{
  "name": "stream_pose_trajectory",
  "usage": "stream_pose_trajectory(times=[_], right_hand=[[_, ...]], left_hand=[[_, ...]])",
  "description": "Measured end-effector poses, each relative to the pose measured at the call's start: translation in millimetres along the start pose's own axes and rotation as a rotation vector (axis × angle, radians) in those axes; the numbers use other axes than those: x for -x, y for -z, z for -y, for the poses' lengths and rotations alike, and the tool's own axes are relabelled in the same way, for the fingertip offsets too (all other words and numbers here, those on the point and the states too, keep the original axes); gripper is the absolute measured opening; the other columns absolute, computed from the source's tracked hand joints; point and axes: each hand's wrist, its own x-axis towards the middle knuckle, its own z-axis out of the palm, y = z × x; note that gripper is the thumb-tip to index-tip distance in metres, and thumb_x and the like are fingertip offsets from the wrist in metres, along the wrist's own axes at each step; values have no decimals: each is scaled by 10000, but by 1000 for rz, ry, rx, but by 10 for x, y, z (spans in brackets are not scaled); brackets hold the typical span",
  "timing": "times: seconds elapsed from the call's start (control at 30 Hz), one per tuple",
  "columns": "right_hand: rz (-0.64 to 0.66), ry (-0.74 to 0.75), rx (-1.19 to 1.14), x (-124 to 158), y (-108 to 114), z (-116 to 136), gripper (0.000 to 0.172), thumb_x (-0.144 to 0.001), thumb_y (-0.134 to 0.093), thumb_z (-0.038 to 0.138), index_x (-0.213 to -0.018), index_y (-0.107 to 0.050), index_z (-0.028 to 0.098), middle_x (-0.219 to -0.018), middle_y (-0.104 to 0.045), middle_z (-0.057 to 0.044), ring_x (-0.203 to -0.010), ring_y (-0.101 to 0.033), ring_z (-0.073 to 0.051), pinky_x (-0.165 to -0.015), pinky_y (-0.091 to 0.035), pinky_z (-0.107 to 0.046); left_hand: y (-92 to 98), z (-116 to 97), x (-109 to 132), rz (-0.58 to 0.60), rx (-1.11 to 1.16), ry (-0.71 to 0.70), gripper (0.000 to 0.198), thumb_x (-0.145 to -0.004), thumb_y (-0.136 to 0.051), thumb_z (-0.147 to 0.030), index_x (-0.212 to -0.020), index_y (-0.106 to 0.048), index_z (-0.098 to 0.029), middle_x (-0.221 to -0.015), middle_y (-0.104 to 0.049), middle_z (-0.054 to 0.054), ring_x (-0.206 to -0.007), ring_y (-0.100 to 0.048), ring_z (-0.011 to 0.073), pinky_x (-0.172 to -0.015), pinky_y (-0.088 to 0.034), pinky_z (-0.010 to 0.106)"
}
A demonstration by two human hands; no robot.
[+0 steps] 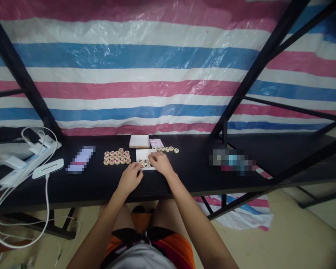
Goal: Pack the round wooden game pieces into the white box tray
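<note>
A shallow white box (141, 153) sits on the black table in front of me, with several round Chinese chess pieces (145, 162) with dark characters inside. My left hand (131, 178) rests at the box's near left corner, fingers loosely bent and their tips by the pieces. Over the right side of the box, my right hand (160, 163) has its fingers pinched on what looks like a chess piece, mostly covered by the fingers. Red-marked Chinese chess pieces (117, 157) stand in rows left of the box. A line of loose pieces (167, 149) lies to its right.
Behind the box lie a white box lid (139, 141) and a printed card (156, 143). A blurred phone-like object (80, 160), a white charging device (48, 168) and a power strip (30, 160) with cables are on the left. Black metal posts (240, 89) frame the table.
</note>
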Motion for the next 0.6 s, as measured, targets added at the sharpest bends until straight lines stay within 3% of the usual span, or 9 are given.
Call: stream_pose_trajectory(times=[0.13, 0.37, 0.6], right_hand=[[-27, -29, -2, 19, 11, -8, 202, -862, -525, 278, -943, -697, 211, -1054, -670, -47, -1009, -560, -198, -895, -406, -312], [-14, -33, -40, 39, 30, -3, 208, -866, -519, 290, -922, -704, 214, -929, -686, -29, -923, -570, -182, -864, -412, -296], [-2, 35, -57, 47, 31, -1, 193, -864, -542, 302, -914, -714, 231, -1031, -681, -25, -1004, -551, -185, -907, -387, -316]], left_hand=[[3, 2, 1, 6, 8, -4, 212, -871, -450, -184, -1009, -608, -217, -1002, -590, 40, -973, -558, 186, -836, -470, 311], [11, -6, 3, 19, 0, -8, 212, -871, -445, -181, -1010, -602, -211, -1007, -589, 45, -988, -556, 192, -839, -466, 314], [7, -3, -3, 17, 6, -1, 214, -867, -453, -179, -1012, -607, -212, -1002, -592, 44, -983, -559, 188, -838, -470, 313]])
